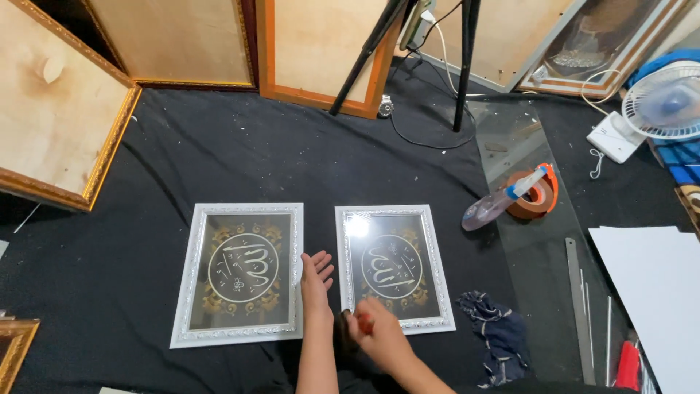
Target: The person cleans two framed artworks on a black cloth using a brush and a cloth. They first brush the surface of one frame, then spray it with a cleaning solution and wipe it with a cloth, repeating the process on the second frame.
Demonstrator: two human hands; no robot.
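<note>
Two silver-framed pictures with round calligraphy designs lie side by side on a black cloth (pixel 219 160). My left hand (pixel 316 276) rests open and flat between them, against the right edge of the left frame (pixel 240 271). My right hand (pixel 373 333) is at the bottom left corner of the right frame (pixel 394 266), fingers closed around a small red-orange object that is mostly hidden. A glare spot shows on the right frame's glass.
A dark rag (pixel 496 332) lies right of the frames. A spray bottle (pixel 499 201) and tape roll (pixel 536 195) sit on a glass sheet (pixel 539 248). A metal ruler (pixel 580 306), white board (pixel 656 292), fan (pixel 665 98), tripod legs (pixel 461 66) and leaning frames (pixel 58 117) surround the cloth.
</note>
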